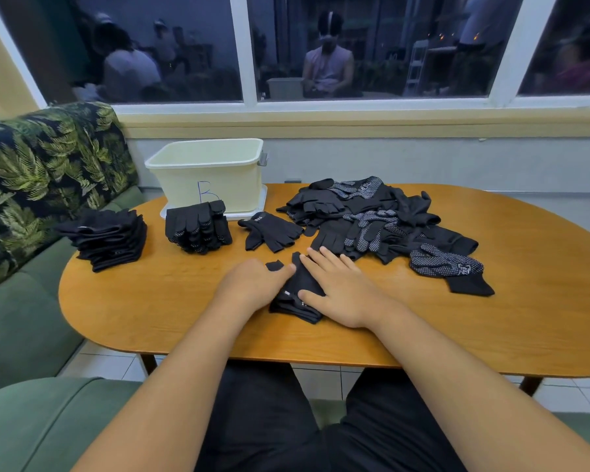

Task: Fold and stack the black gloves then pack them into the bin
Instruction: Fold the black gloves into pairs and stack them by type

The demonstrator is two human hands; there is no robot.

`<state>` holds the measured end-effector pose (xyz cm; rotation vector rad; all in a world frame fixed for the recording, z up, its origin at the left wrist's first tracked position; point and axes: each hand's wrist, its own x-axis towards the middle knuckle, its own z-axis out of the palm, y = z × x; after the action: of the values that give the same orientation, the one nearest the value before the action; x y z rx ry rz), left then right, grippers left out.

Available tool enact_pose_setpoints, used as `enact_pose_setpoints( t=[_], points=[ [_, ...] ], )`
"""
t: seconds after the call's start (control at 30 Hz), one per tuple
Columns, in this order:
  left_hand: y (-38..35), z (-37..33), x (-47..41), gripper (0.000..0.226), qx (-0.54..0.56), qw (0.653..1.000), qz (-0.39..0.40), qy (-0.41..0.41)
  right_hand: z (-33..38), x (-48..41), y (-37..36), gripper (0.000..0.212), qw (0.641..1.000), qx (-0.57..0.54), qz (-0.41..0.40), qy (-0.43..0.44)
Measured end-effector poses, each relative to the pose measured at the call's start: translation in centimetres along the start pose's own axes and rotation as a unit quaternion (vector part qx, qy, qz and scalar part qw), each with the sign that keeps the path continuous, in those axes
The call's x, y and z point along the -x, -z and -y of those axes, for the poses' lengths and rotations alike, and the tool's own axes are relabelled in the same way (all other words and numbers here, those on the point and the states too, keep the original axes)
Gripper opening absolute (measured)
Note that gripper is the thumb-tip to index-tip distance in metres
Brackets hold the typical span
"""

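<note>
Both hands are lying flat on a folded glove (pixel 300 281) at the centre of the frame, near the worktop's (pixel 150 301) front edge. The left hand (pixel 252 284) is pressing its left side with straight fingers (pixel 283 269), gripping nothing. The right hand (pixel 341 287) is resting on its right side, fingers (pixel 324 258) spread. The bin (pixel 208 178) is standing upper left of centre. Two stacks (pixel 108 238) (pixel 198 228) are sitting at left, a loose pile (pixel 372 219) at right.

Dim, soft indoor light; window (pixel 372 46) reflections; wide-angle bending at edges.
</note>
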<state>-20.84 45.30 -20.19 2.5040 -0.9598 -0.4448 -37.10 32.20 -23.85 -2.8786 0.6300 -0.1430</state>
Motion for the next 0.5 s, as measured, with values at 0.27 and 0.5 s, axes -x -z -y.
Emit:
enact_pose_setpoints(
  t=[0.27, 0.5],
  points=[
    [-1.1, -1.8, -0.1, 0.016, 0.126, 0.991, -0.010, -0.032, 0.1, 0.3, -0.1, 0.088, 0.999, -0.022, -0.036, -0.009],
    [-2.0, -1.1, 2.6, 0.017, 0.403, 0.903, -0.095, -0.113, 0.0, 1.0, 1.0, 0.087, 0.938, -0.297, -0.169, -0.054]
  ],
)
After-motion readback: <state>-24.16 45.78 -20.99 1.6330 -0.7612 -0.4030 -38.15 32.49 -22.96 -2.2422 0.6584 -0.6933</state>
